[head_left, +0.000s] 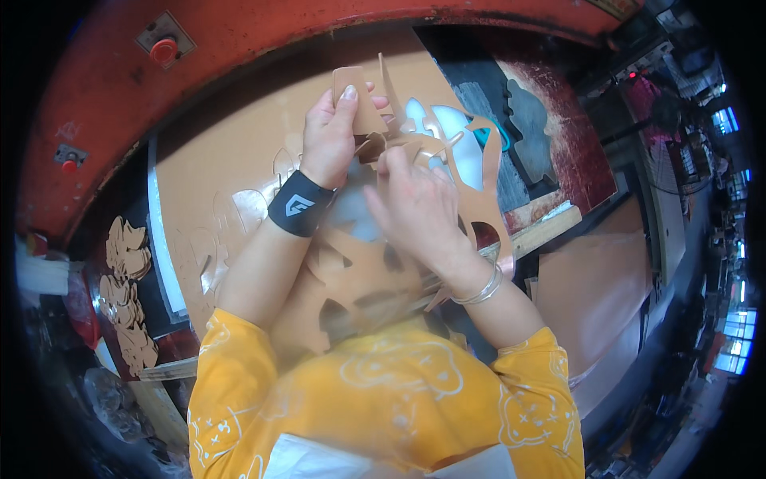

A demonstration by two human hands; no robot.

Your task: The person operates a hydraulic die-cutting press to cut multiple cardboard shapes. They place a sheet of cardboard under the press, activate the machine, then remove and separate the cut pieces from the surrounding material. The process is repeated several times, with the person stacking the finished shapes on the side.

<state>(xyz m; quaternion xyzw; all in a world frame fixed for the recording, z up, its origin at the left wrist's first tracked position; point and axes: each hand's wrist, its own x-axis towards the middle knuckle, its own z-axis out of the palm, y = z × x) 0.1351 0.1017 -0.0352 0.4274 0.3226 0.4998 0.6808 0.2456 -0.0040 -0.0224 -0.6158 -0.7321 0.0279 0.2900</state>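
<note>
In my left hand (329,140), closed with the thumb on top, is a flat tan leather-like piece (357,100). Just to its right, my right hand (419,199) has its fingers curled in at the torn-looking edge of a tan cut-out sheet (375,275); slight blur softens the fingers. This sheet is full of shaped holes and drapes toward my body, with strips of it rising and curling around both hands. Exactly what lies between my right fingertips is partly hidden.
A larger tan sheet (207,160) lies under the red machine (263,32) with its red buttons. Stacked tan cut pieces (128,279) sit at left. A dark shaped cutting die (528,132) rests at right, by a teal-handled item (499,134), a wooden strip (546,230) and brown sheets (594,299).
</note>
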